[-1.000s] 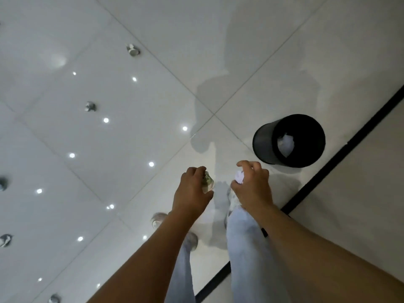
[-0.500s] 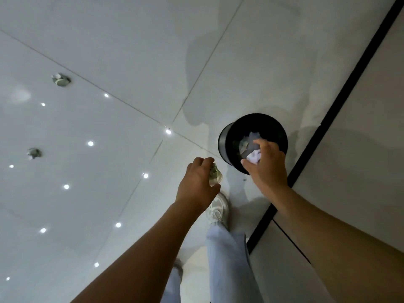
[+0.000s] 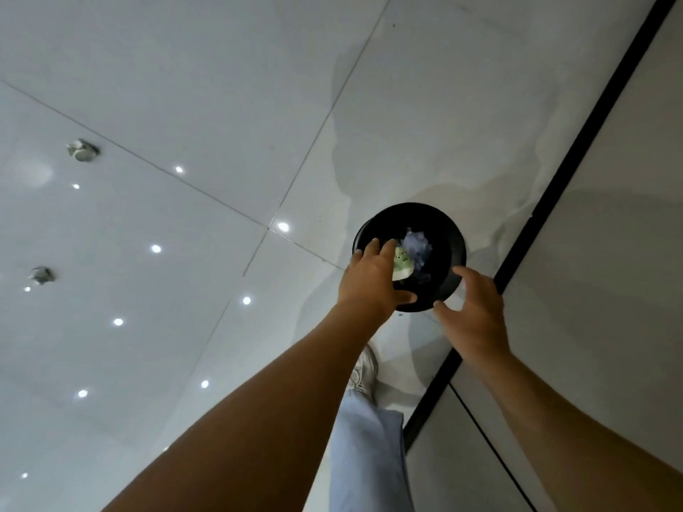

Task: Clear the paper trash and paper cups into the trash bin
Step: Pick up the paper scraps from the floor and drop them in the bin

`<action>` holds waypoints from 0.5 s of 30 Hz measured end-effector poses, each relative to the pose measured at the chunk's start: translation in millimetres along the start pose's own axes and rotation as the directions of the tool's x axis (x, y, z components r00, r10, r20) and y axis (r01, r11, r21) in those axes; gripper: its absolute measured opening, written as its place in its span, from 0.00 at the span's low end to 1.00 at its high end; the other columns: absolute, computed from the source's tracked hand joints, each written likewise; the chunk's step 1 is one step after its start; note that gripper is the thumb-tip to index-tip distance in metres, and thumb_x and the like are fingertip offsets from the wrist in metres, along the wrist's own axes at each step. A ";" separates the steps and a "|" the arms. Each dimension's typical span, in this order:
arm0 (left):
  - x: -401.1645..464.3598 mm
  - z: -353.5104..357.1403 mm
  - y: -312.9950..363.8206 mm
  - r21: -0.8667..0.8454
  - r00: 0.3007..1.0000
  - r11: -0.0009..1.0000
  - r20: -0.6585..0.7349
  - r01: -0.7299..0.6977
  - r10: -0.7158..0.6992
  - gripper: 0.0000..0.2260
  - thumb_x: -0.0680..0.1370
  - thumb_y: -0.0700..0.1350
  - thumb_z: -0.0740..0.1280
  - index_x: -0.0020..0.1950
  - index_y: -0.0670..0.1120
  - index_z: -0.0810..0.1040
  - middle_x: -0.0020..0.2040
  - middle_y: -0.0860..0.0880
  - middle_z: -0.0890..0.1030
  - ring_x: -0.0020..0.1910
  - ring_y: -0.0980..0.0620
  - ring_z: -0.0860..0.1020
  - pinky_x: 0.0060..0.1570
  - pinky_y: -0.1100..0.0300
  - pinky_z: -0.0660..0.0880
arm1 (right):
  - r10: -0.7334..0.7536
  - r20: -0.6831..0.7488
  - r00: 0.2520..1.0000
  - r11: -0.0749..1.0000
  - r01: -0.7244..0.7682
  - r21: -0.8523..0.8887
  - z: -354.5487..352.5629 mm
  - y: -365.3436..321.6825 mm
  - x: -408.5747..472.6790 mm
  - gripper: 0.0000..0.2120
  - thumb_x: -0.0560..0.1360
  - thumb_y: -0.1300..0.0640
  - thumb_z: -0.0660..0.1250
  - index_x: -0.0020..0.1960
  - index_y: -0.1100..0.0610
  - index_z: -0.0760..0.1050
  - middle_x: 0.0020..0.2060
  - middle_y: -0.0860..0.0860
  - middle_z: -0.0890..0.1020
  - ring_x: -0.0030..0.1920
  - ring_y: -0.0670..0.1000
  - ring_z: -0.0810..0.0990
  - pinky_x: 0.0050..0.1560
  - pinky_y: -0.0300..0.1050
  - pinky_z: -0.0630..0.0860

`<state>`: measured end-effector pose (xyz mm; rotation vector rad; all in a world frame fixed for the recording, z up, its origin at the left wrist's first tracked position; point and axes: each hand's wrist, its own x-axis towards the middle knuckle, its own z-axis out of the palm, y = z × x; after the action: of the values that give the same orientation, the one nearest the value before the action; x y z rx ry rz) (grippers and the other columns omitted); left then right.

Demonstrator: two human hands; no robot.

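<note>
Glossy, smooth pale floor tiles [image 3: 184, 105], mirroring ceiling lights. Matt black trash bin [image 3: 456, 249], seemingly plastic. Crumpled white paper [image 3: 417, 245] inside; green-printed paper cup [image 3: 401, 264], slightly sheened. Soft light-blue denim trouser leg [image 3: 366, 456] nearest.

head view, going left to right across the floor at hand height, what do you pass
crumpled grey scrap on the white tile floor → left hand holding a green-printed paper cup → right hand → black floor strip
</note>
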<state>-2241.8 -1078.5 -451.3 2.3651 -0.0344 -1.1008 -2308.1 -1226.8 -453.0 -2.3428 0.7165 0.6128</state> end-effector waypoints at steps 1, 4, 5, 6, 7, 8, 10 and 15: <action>0.4 -0.7 0.9 0.040 1.000 0.999 -0.008 0.011 -0.010 0.38 0.71 0.51 0.74 0.75 0.48 0.58 0.75 0.45 0.60 0.73 0.43 0.59 0.69 0.48 0.65 | 0.004 0.012 1.000 1.000 -0.004 0.002 -3.4 0.8 -1.4 0.28 0.73 0.62 0.70 0.71 0.57 0.67 0.68 0.58 0.69 0.66 0.60 0.67 0.59 0.51 0.70; -13.0 -7.1 -7.9 0.076 0.998 0.997 -0.067 -0.003 0.009 0.31 0.74 0.50 0.71 0.73 0.46 0.62 0.71 0.45 0.65 0.70 0.43 0.62 0.68 0.48 0.66 | -0.004 0.051 0.999 1.000 0.005 -0.021 -7.5 -5.1 -8.9 0.26 0.73 0.62 0.70 0.70 0.56 0.68 0.67 0.57 0.69 0.65 0.59 0.69 0.58 0.53 0.72; -21.2 -10.8 -14.6 0.078 0.996 0.997 -0.090 -0.016 0.023 0.29 0.75 0.49 0.69 0.72 0.46 0.63 0.71 0.45 0.66 0.70 0.44 0.63 0.68 0.49 0.67 | -0.015 0.063 0.998 0.999 0.018 -0.040 -6.5 -11.1 -13.1 0.26 0.73 0.62 0.69 0.69 0.56 0.68 0.66 0.57 0.70 0.64 0.60 0.70 0.58 0.54 0.73; -30.2 -15.2 -23.2 0.085 0.993 0.996 -0.113 -0.026 0.036 0.27 0.76 0.49 0.68 0.72 0.46 0.63 0.71 0.45 0.66 0.70 0.44 0.63 0.68 0.50 0.67 | -0.035 0.078 0.996 0.997 0.039 -0.060 -3.9 -18.9 -18.0 0.25 0.73 0.62 0.69 0.69 0.56 0.68 0.66 0.58 0.70 0.63 0.60 0.70 0.57 0.53 0.73; -39.8 -20.3 -33.3 0.093 0.991 0.995 -0.130 -0.030 0.042 0.26 0.77 0.49 0.66 0.73 0.46 0.63 0.71 0.45 0.66 0.71 0.44 0.63 0.68 0.50 0.66 | -0.062 0.096 0.993 0.995 0.069 -0.078 0.3 -28.6 -23.1 0.26 0.73 0.63 0.69 0.69 0.56 0.68 0.66 0.58 0.70 0.63 0.60 0.71 0.57 0.52 0.73; -49.5 -25.7 -44.6 0.101 0.989 0.995 -0.141 -0.024 0.038 0.26 0.78 0.49 0.65 0.73 0.46 0.62 0.72 0.45 0.66 0.71 0.45 0.63 0.68 0.51 0.65 | -0.094 0.118 0.988 0.990 0.105 -0.090 5.7 -39.7 -28.3 0.26 0.74 0.63 0.69 0.70 0.57 0.67 0.66 0.58 0.70 0.64 0.60 0.71 0.58 0.50 0.72; -68.7 -37.3 -71.6 0.113 0.987 0.994 -0.159 0.009 0.009 0.25 0.79 0.49 0.62 0.74 0.46 0.60 0.73 0.46 0.65 0.71 0.45 0.63 0.68 0.52 0.66 | -0.145 0.174 0.974 0.981 0.165 -0.104 20.5 -67.2 -38.4 0.27 0.74 0.62 0.68 0.72 0.57 0.65 0.68 0.58 0.69 0.67 0.58 0.68 0.61 0.47 0.70; -117.6 -70.2 -150.0 0.033 0.969 0.992 -0.219 0.121 -0.110 0.24 0.80 0.50 0.60 0.74 0.47 0.60 0.72 0.47 0.65 0.70 0.47 0.64 0.68 0.55 0.65 | -0.273 0.288 0.918 0.931 0.327 -0.160 74.4 -150.4 -74.4 0.28 0.76 0.57 0.67 0.73 0.53 0.62 0.70 0.53 0.67 0.69 0.54 0.66 0.64 0.43 0.68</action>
<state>-2298.8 -889.9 -401.7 2.5434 0.1592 -0.8953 -2288.8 -1051.8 -401.3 -2.4277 0.1710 0.8669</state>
